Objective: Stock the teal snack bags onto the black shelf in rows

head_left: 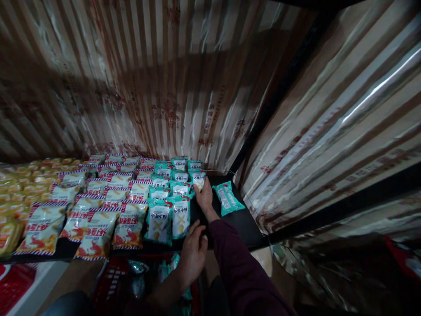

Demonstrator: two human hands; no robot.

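Observation:
At the back of the black shelf point(245, 217), my right hand point(204, 196) grips a teal-and-white snack packet point(198, 177) by its lower part, with the thumb on its front. My left hand point(194, 249) hovers at the shelf's front edge, holding nothing, its fingers loosely bent and apart from the thumb. Just beyond it stands a front teal packet point(180, 218), one of several upright in rows. A second front packet point(158, 221) stands to its left. Right of my right hand, a single teal packet point(227, 198) lies flat, back side up.
Red, white and blue snack bags point(98, 232) fill the shelf's middle, with yellow packs point(13, 188) at far left. Below the edge, a red basket point(112, 281) holds more teal packets point(174, 262). Striped plastic sheeting point(158, 87) and a dark post point(272, 105) bound the shelf.

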